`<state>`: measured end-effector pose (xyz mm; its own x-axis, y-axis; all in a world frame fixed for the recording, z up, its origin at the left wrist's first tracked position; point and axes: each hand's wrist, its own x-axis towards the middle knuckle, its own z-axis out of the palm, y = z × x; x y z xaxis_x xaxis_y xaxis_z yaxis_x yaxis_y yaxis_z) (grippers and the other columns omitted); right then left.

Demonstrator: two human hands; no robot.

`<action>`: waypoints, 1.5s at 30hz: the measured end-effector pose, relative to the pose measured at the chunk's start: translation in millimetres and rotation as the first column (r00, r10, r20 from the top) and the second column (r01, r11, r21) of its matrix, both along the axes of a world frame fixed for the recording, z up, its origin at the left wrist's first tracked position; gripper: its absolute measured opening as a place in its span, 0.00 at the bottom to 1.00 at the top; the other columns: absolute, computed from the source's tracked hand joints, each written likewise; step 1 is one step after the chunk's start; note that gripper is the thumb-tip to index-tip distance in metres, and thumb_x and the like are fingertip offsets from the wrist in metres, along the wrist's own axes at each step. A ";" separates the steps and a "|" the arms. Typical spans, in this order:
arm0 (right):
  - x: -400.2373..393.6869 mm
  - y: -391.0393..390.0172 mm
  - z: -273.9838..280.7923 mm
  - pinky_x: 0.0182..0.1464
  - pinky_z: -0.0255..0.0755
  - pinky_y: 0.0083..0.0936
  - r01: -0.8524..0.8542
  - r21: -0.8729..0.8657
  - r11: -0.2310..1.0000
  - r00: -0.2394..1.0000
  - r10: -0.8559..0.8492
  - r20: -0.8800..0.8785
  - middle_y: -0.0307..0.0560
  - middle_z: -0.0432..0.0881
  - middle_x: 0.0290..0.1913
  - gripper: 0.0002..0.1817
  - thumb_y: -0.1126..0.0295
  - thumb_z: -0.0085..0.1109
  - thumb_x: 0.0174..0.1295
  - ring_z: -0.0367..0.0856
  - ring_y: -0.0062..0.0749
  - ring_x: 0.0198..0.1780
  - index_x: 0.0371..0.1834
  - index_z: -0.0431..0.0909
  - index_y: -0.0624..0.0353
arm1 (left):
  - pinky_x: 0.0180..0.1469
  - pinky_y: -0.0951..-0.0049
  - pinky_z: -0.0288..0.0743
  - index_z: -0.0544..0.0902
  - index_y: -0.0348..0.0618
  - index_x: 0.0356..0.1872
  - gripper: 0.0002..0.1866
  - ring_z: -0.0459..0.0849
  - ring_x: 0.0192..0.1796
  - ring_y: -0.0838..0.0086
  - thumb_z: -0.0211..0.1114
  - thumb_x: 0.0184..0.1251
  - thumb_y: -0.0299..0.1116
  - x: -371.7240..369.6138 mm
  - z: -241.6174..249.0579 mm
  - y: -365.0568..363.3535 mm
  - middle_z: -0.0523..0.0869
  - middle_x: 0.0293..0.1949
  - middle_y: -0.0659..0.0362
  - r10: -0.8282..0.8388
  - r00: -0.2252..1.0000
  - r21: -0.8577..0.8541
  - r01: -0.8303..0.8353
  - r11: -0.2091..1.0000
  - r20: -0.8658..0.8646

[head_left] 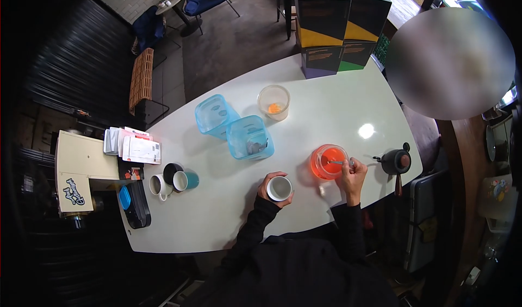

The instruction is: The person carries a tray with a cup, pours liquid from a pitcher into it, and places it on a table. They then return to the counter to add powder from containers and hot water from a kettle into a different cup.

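My left hand (266, 188) is wrapped around a white cup (279, 189), held upright near the front of the table. My right hand (354, 177) pinches a thin utensil, which looks like a spoon (339, 162), over a round orange-red jar (321, 168). The spoon's tip is at the jar's open top; what it touches inside I cannot make out. Beyond the hands stand two translucent blue containers (209, 123), the nearer one holding something grey. A clear round tub (265, 98) with a little orange stuff in it is beside them.
Three cups (187, 180) cluster on the left, near a black case (140, 209) and a stack of packets (141, 148). A dark teapot-like pot (395, 162) with a wooden handle is on the right. Black boxes (322, 19) are stacked at the far edge of the white table (212, 225).
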<state>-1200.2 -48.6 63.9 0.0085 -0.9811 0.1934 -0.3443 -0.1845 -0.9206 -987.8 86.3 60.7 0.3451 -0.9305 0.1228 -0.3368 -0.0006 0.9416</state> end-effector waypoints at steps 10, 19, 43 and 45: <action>13.9 -1.4 12.1 0.18 0.48 0.17 0.019 0.077 0.997 0.989 -0.030 0.142 0.32 0.53 0.15 0.19 0.77 0.56 0.52 0.53 0.11 0.19 0.16 0.53 0.59 | 0.60 0.64 0.68 0.62 0.36 0.57 0.47 0.74 0.58 0.62 0.81 0.36 0.41 23.6 0.9 0.0 0.70 0.57 0.46 0.045 0.995 -0.189 -0.027 0.982 0.094; 12.4 -10.8 6.2 0.19 0.48 0.14 -0.054 0.078 0.995 0.992 0.045 0.117 0.30 0.53 0.16 0.18 0.79 0.55 0.52 0.53 0.09 0.19 0.16 0.53 0.59 | 0.56 0.65 0.69 0.57 0.36 0.65 0.42 0.76 0.49 0.65 0.67 0.56 0.50 74.4 31.3 8.8 0.67 0.58 0.46 0.317 0.887 -0.179 -0.390 0.903 -0.336; 9.9 -16.9 13.9 0.22 0.39 0.25 -0.167 -0.039 0.985 0.985 0.166 -0.036 0.36 0.48 0.16 0.21 0.67 0.54 0.58 0.47 0.17 0.20 0.17 0.51 0.60 | 0.48 0.70 0.81 0.73 0.37 0.58 0.33 0.80 0.53 0.69 0.75 0.46 0.25 73.9 26.3 -27.2 0.77 0.56 0.51 0.269 0.938 -0.178 -0.233 0.956 0.219; 9.0 -17.2 12.5 0.22 0.39 0.25 -0.181 -0.044 0.983 0.983 0.180 -0.029 0.35 0.48 0.16 0.21 0.67 0.54 0.58 0.47 0.17 0.20 0.17 0.51 0.59 | 0.51 0.65 0.80 0.72 0.36 0.59 0.33 0.79 0.54 0.68 0.73 0.48 0.22 64.4 33.2 -28.8 0.77 0.55 0.51 0.272 0.951 -0.180 -0.244 0.953 0.147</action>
<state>-1191.2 -65.8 76.4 0.1901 -0.9531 0.2356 -0.3242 -0.2875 -0.9013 -923.4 57.5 93.9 0.5325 -0.7763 0.3373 -0.4978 0.0350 0.8666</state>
